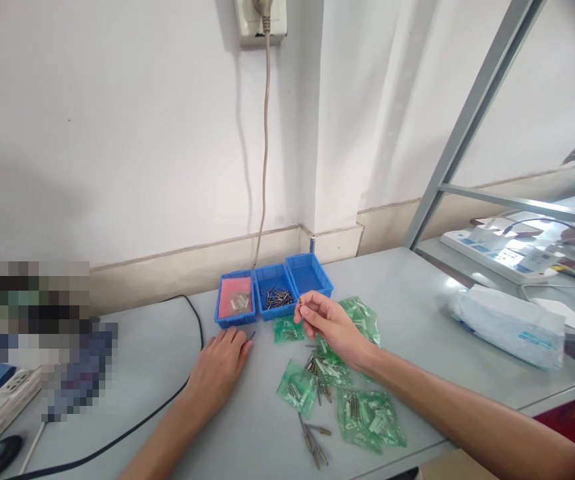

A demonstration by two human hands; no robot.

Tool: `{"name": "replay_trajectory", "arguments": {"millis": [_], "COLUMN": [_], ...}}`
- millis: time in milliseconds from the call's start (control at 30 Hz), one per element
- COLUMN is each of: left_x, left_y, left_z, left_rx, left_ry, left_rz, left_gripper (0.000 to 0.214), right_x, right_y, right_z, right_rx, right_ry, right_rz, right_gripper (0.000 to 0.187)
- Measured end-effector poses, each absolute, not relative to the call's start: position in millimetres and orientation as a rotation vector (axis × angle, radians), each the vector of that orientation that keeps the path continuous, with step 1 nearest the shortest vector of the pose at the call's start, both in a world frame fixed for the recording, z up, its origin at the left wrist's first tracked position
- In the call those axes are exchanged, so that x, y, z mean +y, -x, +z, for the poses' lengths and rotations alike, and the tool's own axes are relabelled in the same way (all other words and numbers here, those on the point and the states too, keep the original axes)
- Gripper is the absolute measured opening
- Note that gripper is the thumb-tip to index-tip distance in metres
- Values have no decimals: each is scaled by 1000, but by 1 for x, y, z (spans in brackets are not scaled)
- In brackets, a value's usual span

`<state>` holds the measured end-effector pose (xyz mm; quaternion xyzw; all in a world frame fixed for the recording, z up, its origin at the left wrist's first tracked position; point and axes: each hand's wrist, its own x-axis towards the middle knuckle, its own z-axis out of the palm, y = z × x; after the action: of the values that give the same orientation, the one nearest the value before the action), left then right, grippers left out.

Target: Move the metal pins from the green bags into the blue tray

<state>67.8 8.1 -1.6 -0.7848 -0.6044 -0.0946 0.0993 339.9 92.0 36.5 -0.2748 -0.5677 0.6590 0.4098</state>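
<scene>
My left hand (223,357) rests on the table with its fingers bent. A thin dark metal pin (251,336) sticks out between its thumb and forefinger. Above the green bags, my right hand (330,325) is closed in a pinch on a tiny brownish piece, too small to make out. In front of both hands stand three blue bins: the left bin (221,320) has a pink sheet and a clear bag in it, the middle bin (262,273) has loose metal pins (278,298), and the right bin (310,270) shows its bare floor.
Green plastic bags (370,420) with metal parts lie right of centre, with loose metal pins (312,440) nearby. A black cable (167,402) crosses the left side, near a mouse (0,457). A tissue pack (510,327) and a metal frame (467,120) are at right.
</scene>
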Motion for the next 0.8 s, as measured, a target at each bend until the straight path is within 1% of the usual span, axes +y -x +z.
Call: {"name": "replay_trajectory", "arguments": {"millis": [100, 267, 400, 467, 600, 800], "left_x": [8, 8, 8, 9, 9, 10], "left_y": [-67, -66, -66, -66, -65, -65], "left_z": [-2, -3, -3, -2, 0, 2], "left_rx": [-1785, -1801, -1812, -1816, -1831, -1846], "left_ry": [2325, 2340, 2342, 2357, 2375, 2394], "left_rz": [-305, -309, -327, -339, -331, -284], "left_gripper": [29, 27, 25, 26, 25, 28], "right_x": [93, 93, 88, 87, 90, 99], "right_y": [-341, -342, -342, -342, -343, -344], "right_z": [35, 28, 30, 32, 31, 30], "right_rx": [-1523, -1634, -1751, -1790, -1747, -1619], "right_ry": [723, 818, 802, 778, 770, 705], "right_rz": [1550, 1360, 1161, 1115, 1185, 1459], "right_gripper": [36, 27, 20, 18, 18, 29]}}
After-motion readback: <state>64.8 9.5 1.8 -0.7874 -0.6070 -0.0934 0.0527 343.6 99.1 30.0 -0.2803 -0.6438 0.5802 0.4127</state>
